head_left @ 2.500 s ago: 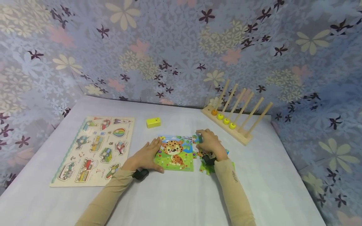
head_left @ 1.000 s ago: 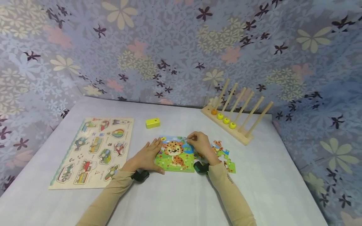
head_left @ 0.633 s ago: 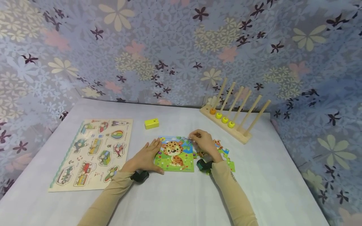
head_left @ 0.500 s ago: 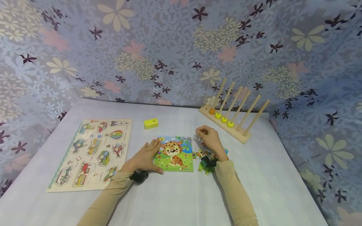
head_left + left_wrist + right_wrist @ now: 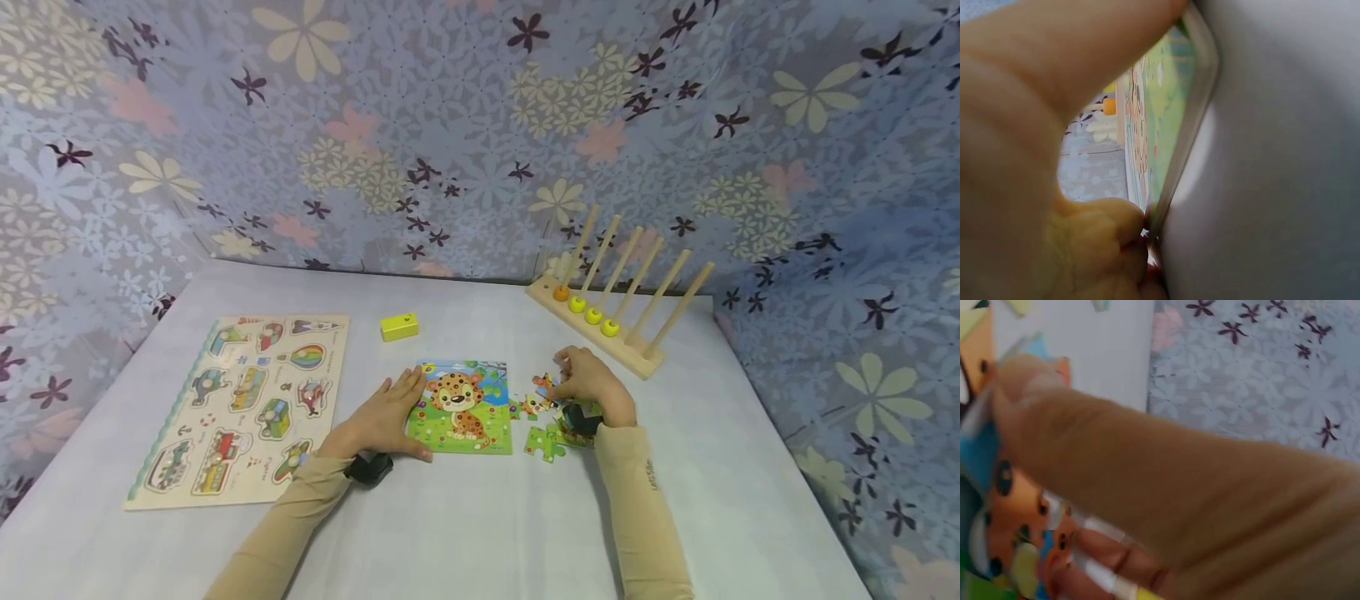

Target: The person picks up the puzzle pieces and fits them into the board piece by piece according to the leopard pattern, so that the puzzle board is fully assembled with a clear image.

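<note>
A leopard puzzle board [image 5: 465, 417] lies flat on the table, at the centre of the head view. My left hand [image 5: 382, 421] rests along its left side, fingers straight, thumb near the lower left corner. In the left wrist view the board's edge [image 5: 1179, 156] runs between thumb and fingers. Right of the board my right hand [image 5: 596, 385] reaches over loose puzzle pieces [image 5: 545, 444], thumb and fingers apart. In the right wrist view the thumb touches a puzzle piece [image 5: 977, 453], and fingertips reach spotted orange pieces below. The palm hides part of the pile.
A wooden peg board [image 5: 247, 408] with vehicle pictures lies at left. Behind the puzzle sits a yellow block [image 5: 399, 327]. At back right stands a wooden bead rack [image 5: 600, 329] with upright rods and several beads. A flowered cloth [image 5: 450, 150] hangs behind the table.
My right hand has moved from the board's top right corner, away to the right, and now spreads over the loose pieces. My left hand has stayed at the board's left side.
</note>
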`<action>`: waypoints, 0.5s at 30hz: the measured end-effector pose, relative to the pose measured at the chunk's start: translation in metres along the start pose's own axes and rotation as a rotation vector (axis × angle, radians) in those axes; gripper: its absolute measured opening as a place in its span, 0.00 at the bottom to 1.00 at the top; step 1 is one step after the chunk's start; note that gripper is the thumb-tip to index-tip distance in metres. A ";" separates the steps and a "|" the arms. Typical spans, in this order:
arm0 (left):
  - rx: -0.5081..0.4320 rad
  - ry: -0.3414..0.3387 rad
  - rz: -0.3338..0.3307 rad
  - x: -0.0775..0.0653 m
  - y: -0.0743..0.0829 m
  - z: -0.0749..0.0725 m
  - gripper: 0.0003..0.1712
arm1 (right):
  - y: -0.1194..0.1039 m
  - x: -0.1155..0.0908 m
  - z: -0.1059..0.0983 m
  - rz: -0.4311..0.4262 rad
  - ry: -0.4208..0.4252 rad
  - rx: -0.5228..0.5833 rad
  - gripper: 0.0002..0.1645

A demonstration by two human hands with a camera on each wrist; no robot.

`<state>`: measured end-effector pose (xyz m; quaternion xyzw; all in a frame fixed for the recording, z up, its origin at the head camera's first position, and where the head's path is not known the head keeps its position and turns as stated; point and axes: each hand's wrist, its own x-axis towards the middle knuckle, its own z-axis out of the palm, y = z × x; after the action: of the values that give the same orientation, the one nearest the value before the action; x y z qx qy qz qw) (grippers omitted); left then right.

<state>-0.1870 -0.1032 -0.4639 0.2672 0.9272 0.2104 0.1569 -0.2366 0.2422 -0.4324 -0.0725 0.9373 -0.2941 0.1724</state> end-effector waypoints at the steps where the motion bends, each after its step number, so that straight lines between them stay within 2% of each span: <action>1: 0.000 -0.001 0.000 0.000 0.000 0.000 0.71 | 0.000 0.001 0.001 -0.019 -0.002 0.003 0.42; 5: -0.009 -0.005 0.004 -0.001 0.001 -0.001 0.71 | -0.002 0.007 0.007 -0.089 -0.023 0.000 0.32; 8: -0.005 -0.003 0.006 -0.001 0.001 -0.001 0.71 | -0.005 0.009 0.009 -0.103 -0.022 -0.009 0.25; 15: 0.001 0.004 0.010 -0.001 0.001 -0.001 0.71 | -0.015 0.008 0.012 -0.078 0.115 0.023 0.08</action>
<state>-0.1860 -0.1037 -0.4622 0.2714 0.9263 0.2113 0.1541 -0.2393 0.2222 -0.4354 -0.0898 0.9387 -0.3149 0.1073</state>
